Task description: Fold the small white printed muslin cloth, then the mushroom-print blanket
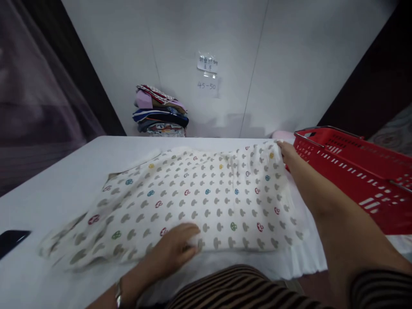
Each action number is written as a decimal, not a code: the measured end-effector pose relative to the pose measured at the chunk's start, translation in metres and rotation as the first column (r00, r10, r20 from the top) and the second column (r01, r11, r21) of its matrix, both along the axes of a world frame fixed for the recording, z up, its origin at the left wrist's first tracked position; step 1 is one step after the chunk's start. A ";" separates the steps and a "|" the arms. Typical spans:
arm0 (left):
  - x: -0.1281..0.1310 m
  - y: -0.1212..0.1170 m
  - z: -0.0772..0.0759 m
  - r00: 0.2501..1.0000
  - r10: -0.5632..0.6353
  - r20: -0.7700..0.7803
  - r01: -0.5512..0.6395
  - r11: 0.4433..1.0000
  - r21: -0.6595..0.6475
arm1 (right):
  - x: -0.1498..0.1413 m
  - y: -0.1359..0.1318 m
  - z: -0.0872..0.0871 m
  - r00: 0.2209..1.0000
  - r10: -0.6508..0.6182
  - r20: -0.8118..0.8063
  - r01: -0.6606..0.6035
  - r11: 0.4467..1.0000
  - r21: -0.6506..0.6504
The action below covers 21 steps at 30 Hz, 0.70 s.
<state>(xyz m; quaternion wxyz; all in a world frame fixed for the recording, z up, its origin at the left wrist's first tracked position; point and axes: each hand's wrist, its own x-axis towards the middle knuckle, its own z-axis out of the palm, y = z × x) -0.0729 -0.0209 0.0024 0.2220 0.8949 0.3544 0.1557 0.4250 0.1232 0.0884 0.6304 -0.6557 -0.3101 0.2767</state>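
Observation:
A white cloth with a mushroom print (212, 210) lies spread on the white table, mostly flat, with wrinkles and loose folds toward its left end. Most of the mushrooms are grey-brown; a few are red, blue, green or yellow. At the far right corner, my right hand (288, 152) pinches the cloth, its arm stretched forward beside the basket. My left hand (175, 248) is at the near edge, fingers curled over the fabric and thumb low, with a bit of cloth between them. Slight blur softens this grip.
Right of the cloth stands a red plastic basket (347, 171) with metal handles. Folded fabrics (161, 112) are stacked at the back against the wall, below and left of paper signs (207, 64). A dark phone-like object (13, 240) lies at the left on the table (80, 171).

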 end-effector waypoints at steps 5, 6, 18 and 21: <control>0.015 -0.030 -0.033 0.985 -0.115 -0.127 0.135 0.977 0.164 | -0.014 0.004 -0.016 1.000 0.015 -0.027 -0.015 1.000 -0.007; 0.016 -0.030 -0.033 0.985 -0.096 -0.144 0.121 0.977 0.177 | -0.017 0.005 -0.016 0.999 0.025 -0.019 -0.025 1.000 -0.005; 0.002 -0.012 0.001 0.988 0.146 0.047 -0.143 0.988 -0.063 | -0.037 -0.005 -0.001 0.953 0.206 0.221 -0.209 0.978 -0.010; 0.005 0.012 0.022 0.948 0.276 0.157 -0.261 0.959 -0.114 | -0.088 -0.030 0.011 0.777 0.387 0.497 -0.434 0.901 -0.022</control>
